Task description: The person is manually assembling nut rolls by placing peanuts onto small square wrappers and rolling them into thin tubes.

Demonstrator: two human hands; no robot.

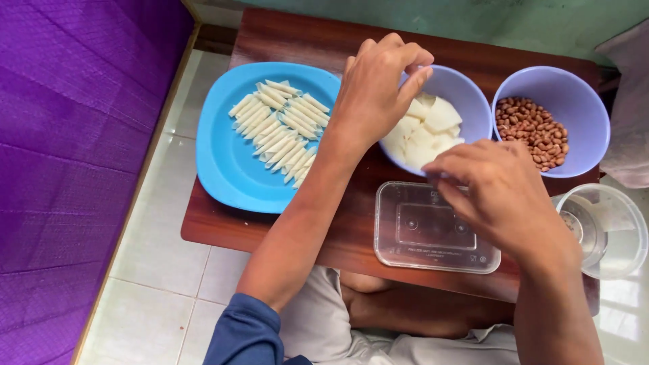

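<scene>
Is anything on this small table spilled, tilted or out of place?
Nothing is spilled. Only the clear cup stands out: it sits at the table corner and seems to overhang the edge slightly.

Clear rectangular container [436,228] (table's near edge).

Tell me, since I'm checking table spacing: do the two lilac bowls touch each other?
Apart. The head view shows a strip of dark wood between the bowl of white wrappers and the bowl of peanuts.

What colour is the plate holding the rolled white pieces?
Light blue; the plate shows best in the head view.
</scene>
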